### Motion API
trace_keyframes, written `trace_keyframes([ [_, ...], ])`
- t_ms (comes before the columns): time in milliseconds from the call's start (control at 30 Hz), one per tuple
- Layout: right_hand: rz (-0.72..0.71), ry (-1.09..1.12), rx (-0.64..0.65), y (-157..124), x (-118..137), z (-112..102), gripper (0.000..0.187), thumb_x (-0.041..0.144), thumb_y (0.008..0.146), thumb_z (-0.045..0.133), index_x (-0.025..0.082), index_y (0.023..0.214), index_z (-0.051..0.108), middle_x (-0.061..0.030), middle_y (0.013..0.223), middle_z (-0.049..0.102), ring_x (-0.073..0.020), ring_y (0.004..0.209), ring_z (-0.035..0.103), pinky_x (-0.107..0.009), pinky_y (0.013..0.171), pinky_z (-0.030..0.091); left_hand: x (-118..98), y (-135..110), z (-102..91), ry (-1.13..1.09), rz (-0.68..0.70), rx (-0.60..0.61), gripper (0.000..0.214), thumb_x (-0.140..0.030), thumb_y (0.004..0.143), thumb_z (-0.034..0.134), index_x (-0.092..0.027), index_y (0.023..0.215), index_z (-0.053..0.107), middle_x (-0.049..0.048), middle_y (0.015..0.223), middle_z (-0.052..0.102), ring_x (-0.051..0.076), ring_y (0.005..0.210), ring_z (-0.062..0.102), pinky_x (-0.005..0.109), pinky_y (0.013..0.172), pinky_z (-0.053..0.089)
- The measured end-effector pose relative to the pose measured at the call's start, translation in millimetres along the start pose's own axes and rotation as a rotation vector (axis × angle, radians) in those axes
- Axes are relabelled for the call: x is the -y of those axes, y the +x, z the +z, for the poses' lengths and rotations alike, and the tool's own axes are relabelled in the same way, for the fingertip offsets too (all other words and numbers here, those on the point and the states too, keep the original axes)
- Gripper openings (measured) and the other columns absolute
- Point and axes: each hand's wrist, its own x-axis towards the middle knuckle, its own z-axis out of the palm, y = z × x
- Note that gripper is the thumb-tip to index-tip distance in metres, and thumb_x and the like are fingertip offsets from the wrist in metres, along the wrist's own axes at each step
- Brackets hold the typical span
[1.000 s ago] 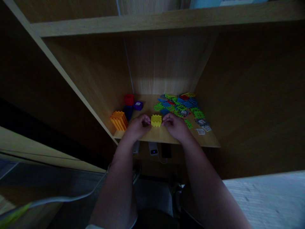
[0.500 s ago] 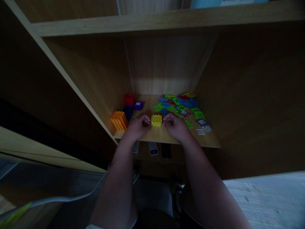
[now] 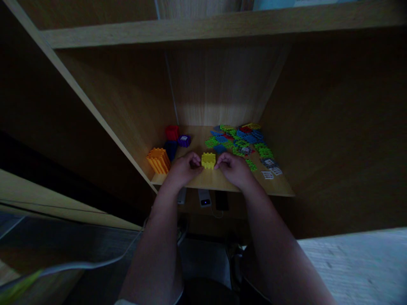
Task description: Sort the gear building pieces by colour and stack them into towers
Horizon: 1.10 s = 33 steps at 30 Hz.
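Note:
A yellow box-shaped block of interlocking toothed plates (image 3: 208, 161) stands on the wooden shelf between my two hands. My left hand (image 3: 187, 166) is at its left side, fingers curled with the fingertips at the block's lower edge. On the opposite side, my right hand (image 3: 232, 166) has thumb and fingers bent together against the block's right edge. The dim light makes the exact contact of the fingertips hard to see. Several loose interlocking plates (image 3: 238, 142), green, blue, red and yellow, lie heaped behind and right of my right hand.
Left on the shelf (image 3: 219, 181) stand an orange toothed block (image 3: 159, 161), a dark blue block (image 3: 171, 149), a red block (image 3: 172, 133) and a purple block (image 3: 184, 141). White window-like pieces (image 3: 267, 175) lie at right. A white device (image 3: 204, 198) sits below.
My right hand has shifted very slightly left, closer to the yellow block. Otherwise the hands, the block and the loose plates look the same.

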Motion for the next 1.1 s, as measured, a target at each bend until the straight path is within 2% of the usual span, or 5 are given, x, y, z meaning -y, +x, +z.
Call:
trace_keyframes([
  [667, -0.021, -0.031, -0.009, -0.7, -1.0, -1.6, 0.021, 0.012, 0.089, 0.056, 0.026, 0.085, 0.070, 0.0014, 0.088, 0.082, -0.0197, 0.083, 0.074, -0.031, 0.078, 0.051, -1.9, -0.9, 0.4, 0.010, -0.016, -0.002, 0.020, -0.024, 0.084, 0.081, -0.024, 0.097, 0.066, -0.0012, 0.093, 0.075, 0.020, 0.086, 0.072, 0.033, 0.081, 0.055],
  [767, -0.020, -0.050, -0.059, 0.0, -2.1, -2.5, 0.020, 0.012, 0.089, 0.055, 0.027, 0.085, 0.068, 0.0009, 0.086, 0.080, -0.0203, 0.083, 0.072, -0.032, 0.079, 0.051, -2.3, -0.9, -1.6, 0.057, -0.005, -0.037, 0.028, -0.026, 0.081, 0.085, -0.024, 0.102, 0.066, 0.0010, 0.102, 0.075, 0.022, 0.095, 0.072, 0.036, 0.087, 0.056],
  [933, -0.062, -0.089, -0.169, 1.2, -3.0, -2.8, 0.012, 0.018, 0.089, 0.057, 0.027, 0.095, 0.063, -0.0026, 0.093, 0.075, -0.0229, 0.086, 0.069, -0.035, 0.082, 0.051, -5.1, -1.9, -4.6, 0.066, -0.011, -0.055, 0.054, -0.036, 0.078, 0.092, -0.026, 0.123, 0.064, 0.0057, 0.132, 0.073, 0.030, 0.124, 0.070, 0.045, 0.109, 0.056],
  [1100, -0.106, -0.121, -0.193, 2.2, -5.0, -2.4, 0.010, 0.020, 0.091, 0.054, 0.027, 0.097, 0.059, -0.0044, 0.093, 0.071, -0.0253, 0.090, 0.068, -0.038, 0.084, 0.051, -8.3, -2.9, -5.0, 0.044, -0.022, -0.010, 0.062, -0.039, 0.078, 0.092, -0.027, 0.131, 0.063, 0.0067, 0.139, 0.073, 0.033, 0.133, 0.069, 0.051, 0.118, 0.053],
])
